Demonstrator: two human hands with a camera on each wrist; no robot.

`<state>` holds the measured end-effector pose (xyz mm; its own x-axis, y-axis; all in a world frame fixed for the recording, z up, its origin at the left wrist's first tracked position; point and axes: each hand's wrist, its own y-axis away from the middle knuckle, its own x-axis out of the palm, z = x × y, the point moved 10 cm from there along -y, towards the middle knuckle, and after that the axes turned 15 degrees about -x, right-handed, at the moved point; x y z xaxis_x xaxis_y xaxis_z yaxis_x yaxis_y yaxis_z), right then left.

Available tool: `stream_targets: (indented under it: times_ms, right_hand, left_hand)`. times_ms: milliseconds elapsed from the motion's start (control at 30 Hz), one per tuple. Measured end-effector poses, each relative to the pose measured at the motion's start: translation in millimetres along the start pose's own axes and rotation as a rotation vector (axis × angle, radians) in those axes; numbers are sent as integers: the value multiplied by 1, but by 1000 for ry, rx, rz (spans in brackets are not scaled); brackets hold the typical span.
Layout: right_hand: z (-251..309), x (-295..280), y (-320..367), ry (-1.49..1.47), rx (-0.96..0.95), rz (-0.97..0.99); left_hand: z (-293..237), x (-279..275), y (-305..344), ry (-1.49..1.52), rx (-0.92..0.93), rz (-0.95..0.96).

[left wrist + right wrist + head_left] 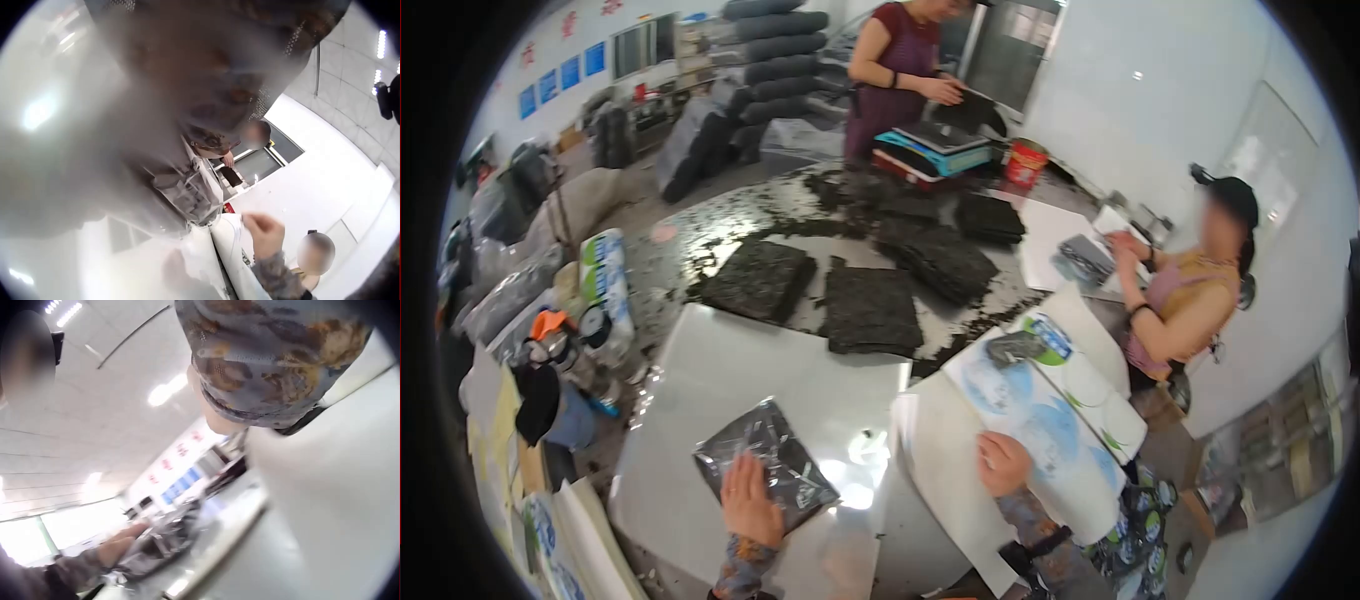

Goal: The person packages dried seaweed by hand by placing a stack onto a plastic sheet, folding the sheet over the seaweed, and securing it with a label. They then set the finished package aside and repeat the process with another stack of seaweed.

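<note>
1. So, the left hand (750, 500) is lying palm down on a clear bag (790, 450) with something dark and flat in it. Fingers are stretching out pretty straight, not wrapping around anything.
2. That bag is sitting at an angle on a shiny pale sheet (710, 370), toward the front of the worktop (675, 255), and it's throwing back some glare.
3. Meanwhile the right hand (1003, 463) is hanging out by the printed white bags (1050, 430). Its fingers are bending inward, but I can't tell if they're pinching anything or touching those bags.
4. A small dark packet (1015, 348) is lying on top of the printed ones.
5. Just past the shiny sheet, chunky dark stacks (872, 308) are sitting around, with dark crumbs (800, 228) scattering across the surface.
6. Over on the right, a person in a dark cap (1200, 290) is handling another bagged dark packet (1085, 258).
7. At the far end, a person in a dark red top (885, 70) is standing near a red can (1026, 162), hands on a dark sheet (965, 108).
</note>
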<state>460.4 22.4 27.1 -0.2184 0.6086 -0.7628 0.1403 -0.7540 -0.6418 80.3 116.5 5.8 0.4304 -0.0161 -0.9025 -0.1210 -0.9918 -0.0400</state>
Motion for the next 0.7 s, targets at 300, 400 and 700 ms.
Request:
stream_targets:
  times_ms: [300, 400, 700]
  right_hand:
    - [-32, -35, 65, 392, 78, 218]
    - [-54, -34, 71, 157, 138, 195]
    - [-65, -34, 42, 220, 309, 399]
  left_hand:
    - [-6, -3, 3, -21, 21, -39]
    - [-4, -2, -1, -24, 6, -49]
    - [-4, -2, 0, -4, -6, -55]
